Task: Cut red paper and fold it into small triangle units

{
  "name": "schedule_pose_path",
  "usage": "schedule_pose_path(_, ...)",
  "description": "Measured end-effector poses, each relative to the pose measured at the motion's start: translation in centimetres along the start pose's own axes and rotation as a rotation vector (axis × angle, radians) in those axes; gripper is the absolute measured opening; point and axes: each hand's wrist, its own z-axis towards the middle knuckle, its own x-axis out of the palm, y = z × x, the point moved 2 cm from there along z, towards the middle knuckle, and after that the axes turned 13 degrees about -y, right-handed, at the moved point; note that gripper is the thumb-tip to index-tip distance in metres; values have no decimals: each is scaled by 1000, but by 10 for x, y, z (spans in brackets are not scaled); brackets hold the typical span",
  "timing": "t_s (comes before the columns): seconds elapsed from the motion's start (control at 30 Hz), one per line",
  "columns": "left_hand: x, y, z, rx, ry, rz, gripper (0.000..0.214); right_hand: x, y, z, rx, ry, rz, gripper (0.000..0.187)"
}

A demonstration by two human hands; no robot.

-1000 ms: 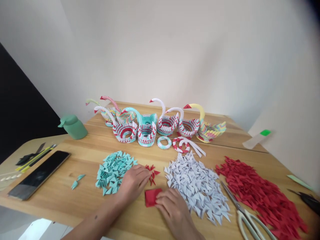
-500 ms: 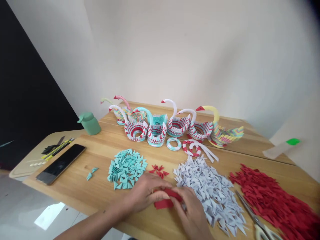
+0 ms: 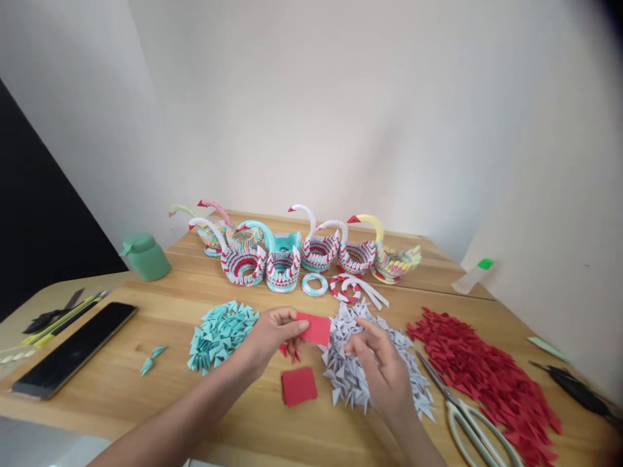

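Between the thumb and fingers of my left hand [image 3: 275, 337] is a flat red paper piece [image 3: 315, 329], held up above the table. My right hand [image 3: 379, 363] is apart from it to the right, fingers bent and spread with nothing in them, over the pile of white folded paper triangles [image 3: 345, 379]. A small stack of red paper rectangles [image 3: 298, 386] lies on the wood below my left hand. Behind the held paper, a few red folded pieces [image 3: 291, 352] show in part.
Turquoise triangles [image 3: 221, 334] are heaped left, red ones [image 3: 487, 376] right, beside scissors [image 3: 467, 415]. Paper swans [image 3: 243, 266] and rings [image 3: 315, 285] stand behind. A phone [image 3: 75, 350] and green container [image 3: 146, 258] are at left, a black-handled tool [image 3: 579, 389] at far right.
My hands have come apart. My left hand has lifted a red paper, my right hand has let go, and the red stack now shows on the table. The camera view has shifted.
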Motion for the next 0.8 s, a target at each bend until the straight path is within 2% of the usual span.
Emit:
schedule_pose_path(0.07,-1,-1,-2,-21,8,-73,34,-4,0,2,-88,-5,-22,25)
schedule_pose_path(0.2,3,2,-7,-67,24,-136,33,5,13,9,-340,104,-16,24)
schedule_pose_path(0.3,6,7,-8,-37,12,-117,33,15,20,17,-417,128,50,16)
schedule_pose_path(0.4,3,9,-8,51,5,-21,36,21,17,25,-292,97,114,7)
schedule_pose_path(0.5,-3,10,-6,190,9,80,40,26,5,26,-99,94,159,12)
schedule_pose_path(0.63,-5,13,-4,284,-2,225,54,32,-5,19,-23,147,190,16)
schedule_pose_path(0.8,-1,21,-4,279,-117,254,24,37,-6,13,-15,176,185,14)
